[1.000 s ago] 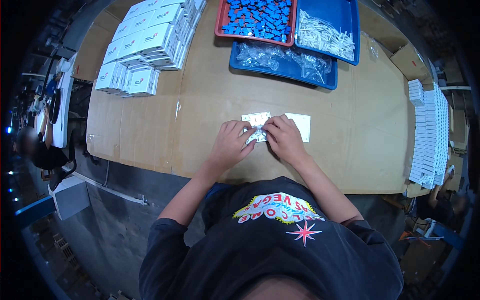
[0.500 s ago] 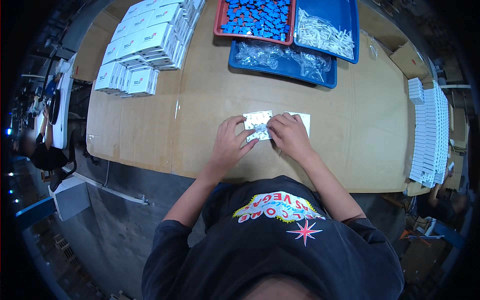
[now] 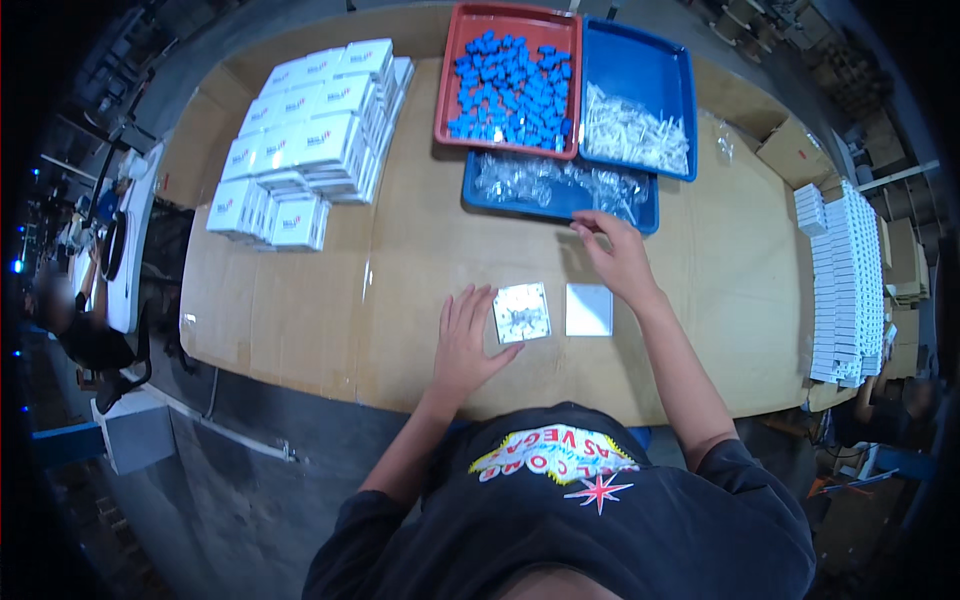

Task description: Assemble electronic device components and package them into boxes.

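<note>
Flat on the cardboard-covered table, a square white box base (image 3: 522, 312) holds something clear and crinkled at its middle, too small to make out. My left hand (image 3: 467, 345) lies at its left side with fingers spread, the thumb and fingertips at its edges. Just right of the base is a plain white square panel (image 3: 589, 310). Beyond this panel, my right hand (image 3: 618, 258) hovers by the front rim of a blue tray (image 3: 560, 207) of clear plastic bags. Its fingers are bent and slightly apart, with nothing visible in them.
Behind stand a red tray (image 3: 445, 95) of small blue parts and a blue tray (image 3: 640, 45) of white sticks. White boxes (image 3: 300, 130) are stacked at the far left, and more thin white boxes (image 3: 845, 290) along the right edge. Other people sit at both sides.
My right hand has left the box base and moved away toward the tray of plastic bags. The left hand has flattened out beside the base. The whole view has shifted.
</note>
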